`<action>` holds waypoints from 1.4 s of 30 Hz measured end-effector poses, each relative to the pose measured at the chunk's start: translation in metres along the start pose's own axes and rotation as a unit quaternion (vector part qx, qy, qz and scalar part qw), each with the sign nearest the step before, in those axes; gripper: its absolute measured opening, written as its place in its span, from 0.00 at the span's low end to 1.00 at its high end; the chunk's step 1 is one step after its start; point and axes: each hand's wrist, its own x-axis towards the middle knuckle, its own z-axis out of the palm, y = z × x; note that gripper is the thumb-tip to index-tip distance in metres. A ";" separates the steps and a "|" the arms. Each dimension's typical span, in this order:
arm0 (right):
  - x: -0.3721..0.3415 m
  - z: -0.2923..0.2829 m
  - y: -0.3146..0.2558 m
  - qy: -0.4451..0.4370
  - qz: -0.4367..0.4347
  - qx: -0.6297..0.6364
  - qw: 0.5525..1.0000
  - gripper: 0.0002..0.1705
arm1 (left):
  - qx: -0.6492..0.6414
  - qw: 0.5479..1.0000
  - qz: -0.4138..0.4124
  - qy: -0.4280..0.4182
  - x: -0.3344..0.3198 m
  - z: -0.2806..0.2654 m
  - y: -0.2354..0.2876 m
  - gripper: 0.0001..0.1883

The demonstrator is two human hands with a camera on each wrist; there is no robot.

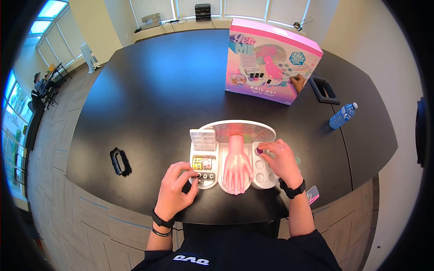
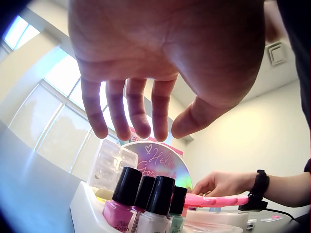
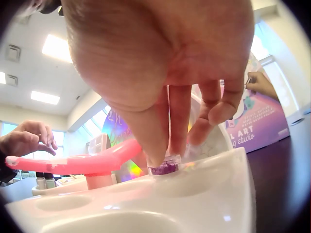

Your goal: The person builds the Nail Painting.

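Note:
My right hand [image 1: 284, 161] pinches a small clear pot of purple glitter [image 3: 164, 168] between thumb and fingertips, at the far well of the white tray [image 3: 221, 194]. The tray's nearer round wells show no pots. My left hand [image 1: 174, 187] hovers over the nail polish bottles [image 2: 158, 201], fingers spread and loosely bent, holding nothing. Those bottles have black caps and stand in the left section of the white nail stand. Between my hands lies a pink model hand [image 1: 236, 165], palm down, in front of the iridescent backboard [image 2: 163, 158].
Two patterned rolls [image 1: 202, 163] sit behind the bottles, below a clear compartment case [image 1: 203, 140]. A large pink box [image 1: 271, 63] stands farther back. A water bottle [image 1: 342, 115] is at the right, a black oval object [image 1: 118, 161] at the left.

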 end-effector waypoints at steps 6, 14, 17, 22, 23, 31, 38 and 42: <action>0.000 -0.002 -0.002 -0.004 -0.006 -0.009 1.000 0.10 | -0.003 1.000 -0.003 -0.003 0.000 0.001 0.000 0.12; -0.001 -0.002 0.001 0.010 -0.024 0.001 1.000 0.12 | -0.002 1.000 -0.005 -0.005 -0.001 0.001 0.000 0.12; -0.004 -0.014 -0.001 0.024 0.000 0.008 1.000 0.13 | 0.002 1.000 -0.007 -0.005 -0.001 0.001 0.001 0.12; -0.012 -0.040 0.012 0.025 0.052 -0.023 0.998 0.15 | 0.002 1.000 -0.011 -0.005 0.001 0.002 0.002 0.12; -0.015 -0.045 0.017 0.025 0.069 -0.024 0.997 0.15 | 0.001 1.000 -0.010 -0.005 0.002 0.002 0.003 0.12; -0.039 -0.068 0.051 0.009 0.159 -0.061 0.985 0.17 | 0.017 1.000 -0.008 -0.003 0.006 0.004 0.009 0.10; -0.058 -0.068 0.072 -0.035 0.227 -0.090 0.969 0.21 | 0.014 1.000 -0.009 -0.007 0.008 0.002 0.014 0.11; -0.063 -0.064 0.076 -0.029 0.248 -0.091 0.964 0.23 | 0.019 1.000 -0.004 -0.007 0.010 0.003 0.016 0.10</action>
